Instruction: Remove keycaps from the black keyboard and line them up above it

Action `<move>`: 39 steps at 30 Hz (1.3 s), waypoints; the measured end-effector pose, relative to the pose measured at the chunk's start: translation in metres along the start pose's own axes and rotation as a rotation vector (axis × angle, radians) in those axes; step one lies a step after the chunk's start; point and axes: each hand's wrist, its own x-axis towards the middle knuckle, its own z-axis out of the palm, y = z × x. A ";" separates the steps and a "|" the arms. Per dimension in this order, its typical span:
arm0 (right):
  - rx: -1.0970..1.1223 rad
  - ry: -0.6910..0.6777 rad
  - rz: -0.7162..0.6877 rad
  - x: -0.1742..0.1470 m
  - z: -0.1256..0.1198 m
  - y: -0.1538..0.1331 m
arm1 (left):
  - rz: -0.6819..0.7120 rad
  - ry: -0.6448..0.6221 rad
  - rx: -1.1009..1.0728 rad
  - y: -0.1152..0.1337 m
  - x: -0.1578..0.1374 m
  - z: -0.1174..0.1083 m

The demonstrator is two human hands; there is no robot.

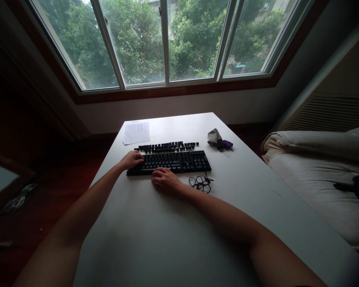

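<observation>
A black keyboard [179, 162] lies across the white table, with keycaps in place on part of it and other spots looking bare. My left hand [131, 160] is over its left end, fingers drawn together; anything between the fingertips is too small to make out. At the front edge of the keyboard rests my right hand [165, 179], its fingers slightly bent and apart, holding nothing visible. Behind the keyboard, several loose black keycaps [167, 147] are lined up in uneven rows, close to my left fingertips.
A bundled black cable [201, 183] lies in front of the keyboard's right part. Toward the back left is a printed sheet [137, 133]. A grey cloth [214, 137] and a purple item with wire loops [227, 144] sit at right. Beyond the table stands a cream sofa [311, 171].
</observation>
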 end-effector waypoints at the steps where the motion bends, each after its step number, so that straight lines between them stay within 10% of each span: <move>1: 0.002 0.006 -0.004 0.000 0.001 0.000 | 0.013 0.010 0.005 0.000 -0.001 0.001; 27: -0.012 0.016 -0.026 -0.001 -0.004 -0.001 | -0.078 0.225 -0.071 0.025 -0.010 0.012; 39: -0.003 0.021 -0.034 -0.001 -0.003 0.000 | -0.217 0.413 -1.157 0.065 0.009 0.005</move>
